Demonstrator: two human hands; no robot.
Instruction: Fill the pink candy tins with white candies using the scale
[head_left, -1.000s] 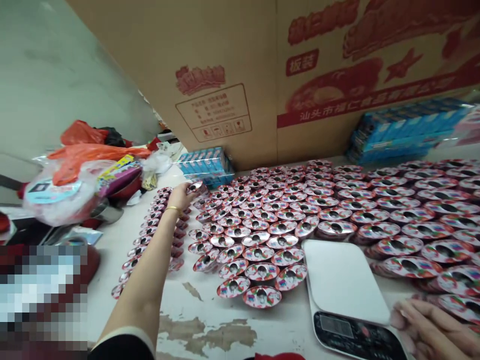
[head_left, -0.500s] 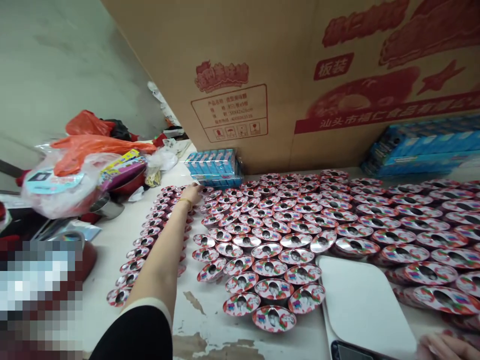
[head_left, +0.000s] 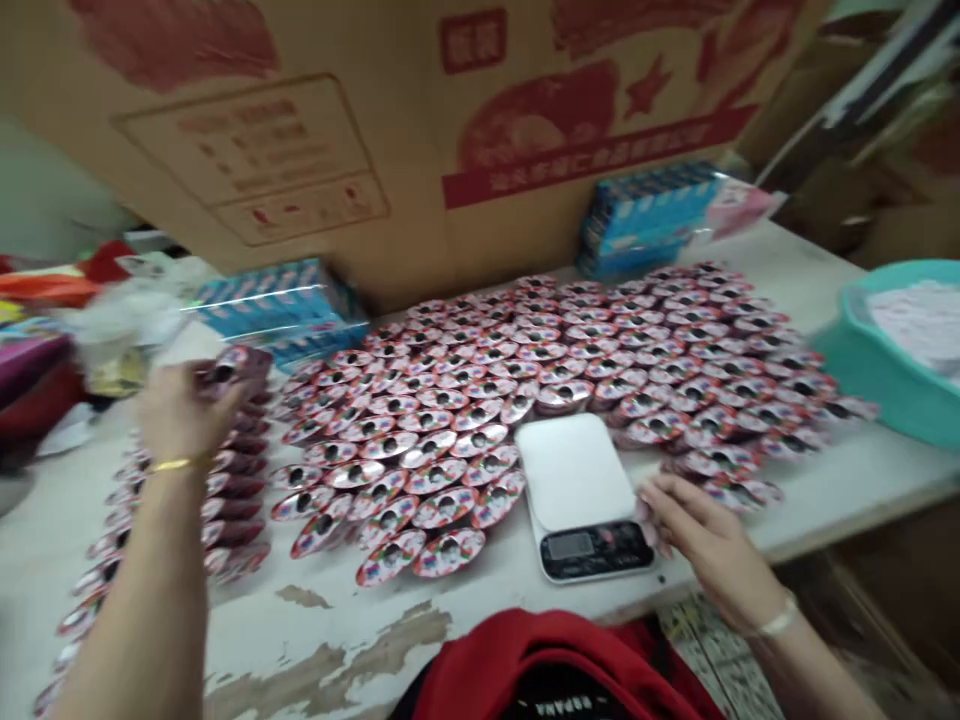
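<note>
My left hand [head_left: 184, 405] is closed round a small pouch [head_left: 244, 372] with a dark round hole in its oval top, above the far end of the left rows. Many similar red-and-white pouches [head_left: 450, 508] stand upright on the table, tops facing up. A white scale [head_left: 576, 470] with a dark display panel sits among them, its plate bare. Just right of the scale, my right hand [head_left: 686, 520] has its fingers bent together at something small and pinkish, too blurred to make out.
A big printed cardboard box [head_left: 405, 110] stands behind the pouches. Blue wrapped packs [head_left: 274, 305] lean near it on both sides. A turquoise basin [head_left: 862, 350] is at the right, plastic bags [head_left: 112, 320] at the left.
The view has swung right. My left hand, formerly reaching among the far pouches, has come up holding one. My right hand shows more fully beside the scale.
</note>
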